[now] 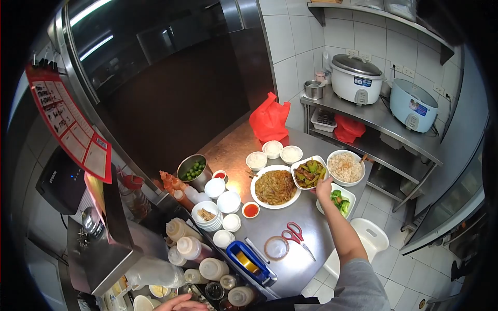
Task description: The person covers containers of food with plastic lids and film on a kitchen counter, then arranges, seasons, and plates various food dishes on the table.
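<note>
My right hand grips the near right edge of a white square bowl holding green pepper pieces and meat. This bowl is between a round plate with a brown omelette-like dish and a bowl of fried rice. Below my wrist, partly covered by the forearm, is a square dish of broccoli. My left hand shows only in part at the bottom edge, fingers stretched out and holding nothing visible, near several sauce bottles.
Three bowls of white rice stand behind the plate, near a red plastic bag. Red-handled scissors, a tape roll and a blue tape dispenser lie in front. Stacked white bowls and a metal pot of limes are leftward.
</note>
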### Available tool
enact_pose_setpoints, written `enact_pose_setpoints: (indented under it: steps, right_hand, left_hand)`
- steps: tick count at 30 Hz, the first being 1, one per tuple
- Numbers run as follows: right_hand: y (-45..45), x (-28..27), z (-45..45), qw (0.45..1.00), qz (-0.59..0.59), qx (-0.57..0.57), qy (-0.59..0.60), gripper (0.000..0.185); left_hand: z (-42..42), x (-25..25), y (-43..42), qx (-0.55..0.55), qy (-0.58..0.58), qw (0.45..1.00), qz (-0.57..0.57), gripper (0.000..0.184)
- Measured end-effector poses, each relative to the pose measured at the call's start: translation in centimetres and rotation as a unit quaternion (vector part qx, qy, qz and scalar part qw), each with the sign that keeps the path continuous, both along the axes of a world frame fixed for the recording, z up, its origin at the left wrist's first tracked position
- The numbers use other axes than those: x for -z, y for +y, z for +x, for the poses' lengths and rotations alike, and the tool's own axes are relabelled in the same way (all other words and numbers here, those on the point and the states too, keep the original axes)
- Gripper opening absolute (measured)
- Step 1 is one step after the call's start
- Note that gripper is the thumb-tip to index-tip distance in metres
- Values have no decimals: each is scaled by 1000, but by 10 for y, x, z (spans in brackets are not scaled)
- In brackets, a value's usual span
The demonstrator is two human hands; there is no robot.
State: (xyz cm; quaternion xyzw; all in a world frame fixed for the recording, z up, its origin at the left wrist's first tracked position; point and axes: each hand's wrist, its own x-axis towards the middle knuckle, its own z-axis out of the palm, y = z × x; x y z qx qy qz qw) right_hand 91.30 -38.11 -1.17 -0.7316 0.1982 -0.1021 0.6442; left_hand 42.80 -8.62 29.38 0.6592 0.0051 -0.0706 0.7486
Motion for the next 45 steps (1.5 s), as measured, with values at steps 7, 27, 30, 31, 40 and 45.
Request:
enact_pose_setpoints:
  steps: [7, 27, 30, 31, 40, 45]
  right_hand:
    - [14, 11, 38, 999, -17, 39, 32, 42]
    - [-3, 35, 94, 986, 108, -38, 119, 38]
    - [4, 41, 87, 987, 121, -22, 105, 32]
    - [6, 40, 84, 987, 121, -29, 103, 31]
    - [45, 16, 20, 897, 73, -313, 304, 30]
    - [80, 49, 22, 961, 70, -211, 163, 30]
  left_hand:
    - [8, 0, 4, -24, 9, 1000, 15, 52]
    - [4, 0, 0, -36, 17, 999, 28, 53]
    - [3, 0, -1, -36, 19, 999, 24, 53]
    - [3, 0, -1, -35, 19, 999, 23, 53]
    - [-2, 0, 0, -29, 25, 999, 26, 53]
    - [-5, 0, -1, -28, 28, 999, 23, 53]
